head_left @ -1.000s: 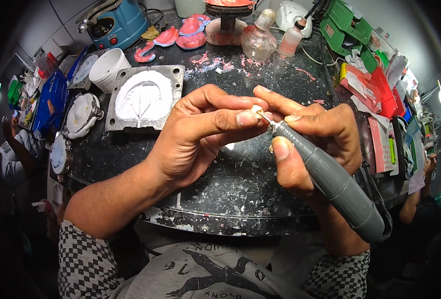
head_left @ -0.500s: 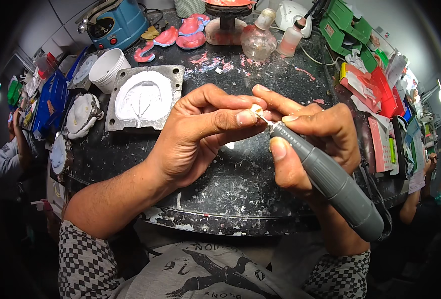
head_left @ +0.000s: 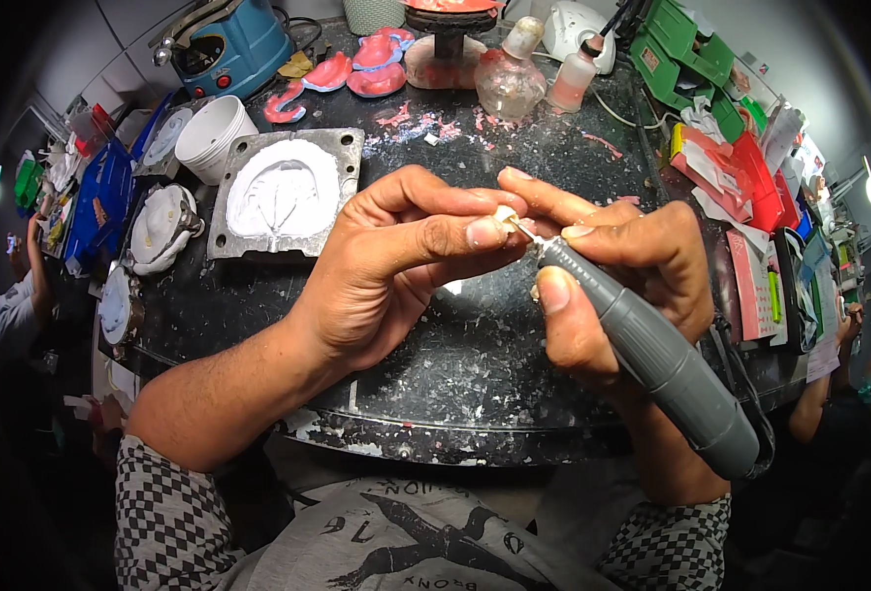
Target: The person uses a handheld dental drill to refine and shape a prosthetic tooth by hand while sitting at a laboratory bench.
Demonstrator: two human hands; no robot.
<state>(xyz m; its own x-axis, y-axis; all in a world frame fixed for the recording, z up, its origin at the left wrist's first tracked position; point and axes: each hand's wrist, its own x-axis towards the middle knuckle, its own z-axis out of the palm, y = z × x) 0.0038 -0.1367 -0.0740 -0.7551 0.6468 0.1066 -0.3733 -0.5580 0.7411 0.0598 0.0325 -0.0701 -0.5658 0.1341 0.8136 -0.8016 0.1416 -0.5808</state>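
Observation:
Between the thumb and forefinger of my left hand (head_left: 386, 251) is pinched a small cream artificial tooth (head_left: 503, 214), partly hidden by the fingertips. My right hand (head_left: 642, 266) grips a thick grey rotary handpiece (head_left: 657, 350) near its front end, thumb below and fingers above. Its thin metal bur (head_left: 521, 229) points up and left at the tooth; whether the two touch, I cannot tell. Fingers of both hands come close together just beyond the tooth. Left of my left hand lies a square metal flask (head_left: 345, 207) filled with white plaster that bears an arch-shaped hollow.
Further left are a plaster-filled flask half (head_left: 162, 231) and white tubs (head_left: 215, 138). Pink and blue arch-shaped pieces (head_left: 376, 81), a glass jar (head_left: 511, 87) and a dropper bottle (head_left: 575, 77) stand at the back of the scuffed black bench (head_left: 425, 394). Green bins (head_left: 681, 49) rise at the right.
The handpiece and my right hand have shifted slightly right, drawing the bur a little back from the tooth. My left hand stays in place. At far left another person's arm has moved.

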